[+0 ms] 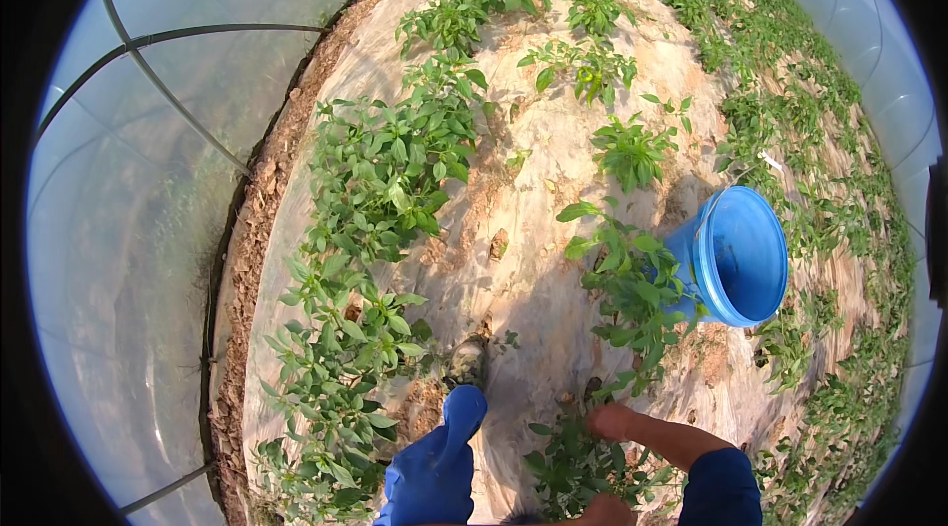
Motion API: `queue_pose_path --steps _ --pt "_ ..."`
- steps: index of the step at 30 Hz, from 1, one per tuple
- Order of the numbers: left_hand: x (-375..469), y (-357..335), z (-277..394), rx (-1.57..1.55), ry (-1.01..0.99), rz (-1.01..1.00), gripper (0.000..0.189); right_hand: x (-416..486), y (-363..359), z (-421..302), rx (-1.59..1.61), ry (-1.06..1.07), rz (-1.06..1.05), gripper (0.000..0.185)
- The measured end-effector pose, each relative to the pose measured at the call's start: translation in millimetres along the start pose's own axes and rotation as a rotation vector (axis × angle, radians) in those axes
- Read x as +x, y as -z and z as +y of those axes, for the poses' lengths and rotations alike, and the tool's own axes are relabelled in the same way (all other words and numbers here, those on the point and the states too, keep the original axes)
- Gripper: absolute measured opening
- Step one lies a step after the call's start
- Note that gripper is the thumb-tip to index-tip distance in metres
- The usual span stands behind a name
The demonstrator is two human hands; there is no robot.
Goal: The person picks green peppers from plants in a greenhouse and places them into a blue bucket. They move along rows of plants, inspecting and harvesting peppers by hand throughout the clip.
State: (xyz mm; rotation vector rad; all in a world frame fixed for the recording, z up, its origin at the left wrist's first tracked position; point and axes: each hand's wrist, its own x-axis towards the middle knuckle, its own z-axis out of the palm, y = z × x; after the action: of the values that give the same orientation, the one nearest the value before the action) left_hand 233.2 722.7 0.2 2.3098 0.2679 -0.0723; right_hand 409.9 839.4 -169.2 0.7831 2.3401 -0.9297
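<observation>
My right hand (612, 422), bare below a dark blue sleeve, reaches into the leaves of a pepper plant (566, 452) in front of me. Its fingers look curled, but leaves and the angle hide their tips. Lower down, at the picture's bottom edge, my left hand (609, 511) is partly cut off beside the same plant. Whether either hand holds a stem or a fruit is hidden. Just beyond my right hand grows another pepper plant (629, 289). A blue plastic bucket (685, 244) stands behind its leaves, and the mouth shows a dark-stained inside.
My blue-trousered leg (437, 470) and camouflage shoe (466, 363) are between plant rows. A dense pepper row (385, 163) runs along the left, near the greenhouse's plastic film wall (148, 244) with metal pipes (178, 100). Soil-smeared mulch film (511, 259) covers the ground. More rows (815, 126) lie right.
</observation>
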Motion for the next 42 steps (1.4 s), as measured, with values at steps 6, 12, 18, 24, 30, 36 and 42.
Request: queue_pose_path --steps 6,12,18,24,30,36,42 --pt "3 -5 3 0.054 0.01 -0.031 0.012 8 3 1 0.0 0.047 0.016 0.022" --pt "2 13 2 -0.045 -0.009 -0.096 0.015 5 16 -5 -0.115 0.082 0.031 0.024" --pt "3 7 5 0.05 0.032 -0.161 0.018 2 13 -13 0.064 0.082 0.2 0.023" --pt "5 11 2 0.015 0.033 -0.163 0.014 -13 25 -36 0.126 -0.032 0.544 0.015" --pt "3 26 -6 -0.085 0.061 0.068 0.017 -72 97 -59 0.748 -0.498 0.963 0.012" --pt "5 7 -14 0.005 0.104 -0.065 0.013 -180 177 -78 1.053 -0.513 1.597 0.011" --pt "1 95 -15 -0.044 -0.005 -0.164 0.012 -294 282 -42 0.693 -0.563 2.024 0.02"
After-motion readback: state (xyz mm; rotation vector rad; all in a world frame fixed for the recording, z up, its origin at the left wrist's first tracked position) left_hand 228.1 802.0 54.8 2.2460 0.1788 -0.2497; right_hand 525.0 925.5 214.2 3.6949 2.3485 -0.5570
